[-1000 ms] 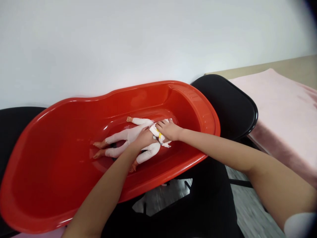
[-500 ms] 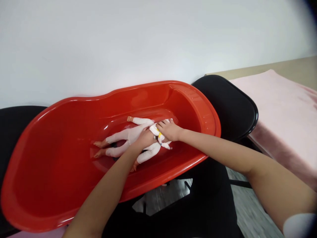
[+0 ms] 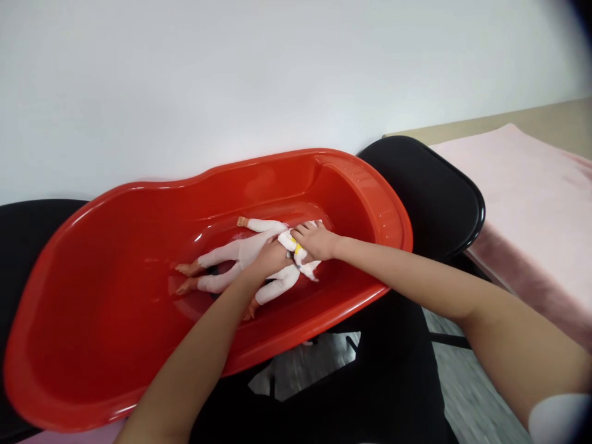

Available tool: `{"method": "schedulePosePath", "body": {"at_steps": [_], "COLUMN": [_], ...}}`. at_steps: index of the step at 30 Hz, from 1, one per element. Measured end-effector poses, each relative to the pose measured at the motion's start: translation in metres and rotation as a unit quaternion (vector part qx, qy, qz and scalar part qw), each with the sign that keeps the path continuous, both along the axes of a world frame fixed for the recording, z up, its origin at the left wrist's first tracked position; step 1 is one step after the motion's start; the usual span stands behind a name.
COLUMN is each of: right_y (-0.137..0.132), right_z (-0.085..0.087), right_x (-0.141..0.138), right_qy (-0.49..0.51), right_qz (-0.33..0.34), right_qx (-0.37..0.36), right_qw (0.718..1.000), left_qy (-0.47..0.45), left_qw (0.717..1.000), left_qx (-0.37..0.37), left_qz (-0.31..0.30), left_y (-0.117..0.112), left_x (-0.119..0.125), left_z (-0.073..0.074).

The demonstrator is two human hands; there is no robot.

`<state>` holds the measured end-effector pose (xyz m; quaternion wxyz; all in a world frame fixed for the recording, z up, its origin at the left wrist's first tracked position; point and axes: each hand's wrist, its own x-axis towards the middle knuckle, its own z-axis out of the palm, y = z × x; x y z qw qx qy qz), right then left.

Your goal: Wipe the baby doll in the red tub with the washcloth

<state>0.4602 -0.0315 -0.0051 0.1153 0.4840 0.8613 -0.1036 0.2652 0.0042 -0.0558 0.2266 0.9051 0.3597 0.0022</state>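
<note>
A doll [image 3: 252, 248] in a pale one-piece suit lies on its back in a red baby bathtub [image 3: 115, 296], its bare feet toward the left. My left hand [image 3: 274, 256] rests on the doll's upper chest with its fingers laid out toward the neck; their tips are partly hidden. Over the doll's head lies a white cloth [image 3: 309, 271] with yellow patches, which hides the face. My right hand [image 3: 319, 239] presses on this cloth from above, its fingers bent over it. Both hands are close together, almost touching.
Black chair seats stand at the tub's right end [image 3: 430, 191] and left end [image 3: 32, 234]. A pink cloth [image 3: 531, 203] covers a surface on the right. Behind the tub rises a pale wall [image 3: 231, 80]. Black clothing [image 3: 351, 394] is below the front rim.
The cloth's lower edge by the doll's head has shifted slightly under my right hand. My left hand and the doll have hardly moved.
</note>
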Motion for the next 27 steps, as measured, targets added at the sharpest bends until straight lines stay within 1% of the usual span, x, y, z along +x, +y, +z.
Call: {"method": "schedulePosePath", "body": {"at_steps": [3,7,11,15,17,23,27], "right_y": [0.001,0.002,0.006,0.010,0.012,0.016,0.019], "right_z": [0.001,0.002,0.001,-0.001,-0.002,-0.003,-0.007], "right_x": [-0.001,0.000,0.004,0.010,0.012,0.013,0.014], "right_qy": [-0.013,-0.003,0.022,0.057,0.074,0.118,0.157], "right_qz": [0.004,0.001,-0.006,-0.004,-0.009,-0.039,-0.042], "right_qx": [-0.003,-0.028,-0.052,-0.064,-0.069,-0.072,-0.065], "right_qw": [1.000,1.000,0.998,0.996,0.995,0.990,0.985], "left_qy": [-0.028,-0.019,0.002,-0.013,-0.024,-0.028,-0.025], "left_qw": [1.000,1.000,0.999,1.000,1.000,0.999,0.999], "left_qx": [0.003,0.019,0.032,0.020,0.014,0.009,0.017], "left_qz": [-0.008,-0.010,-0.003,0.006,0.006,0.016,0.026], "left_y": [0.001,0.002,-0.001,-0.006,-0.006,-0.006,-0.008], "left_x": [-0.001,-0.003,0.000,0.003,0.003,0.002,0.002], "left_z": [-0.004,-0.008,0.000,0.010,0.010,0.006,0.009]}}
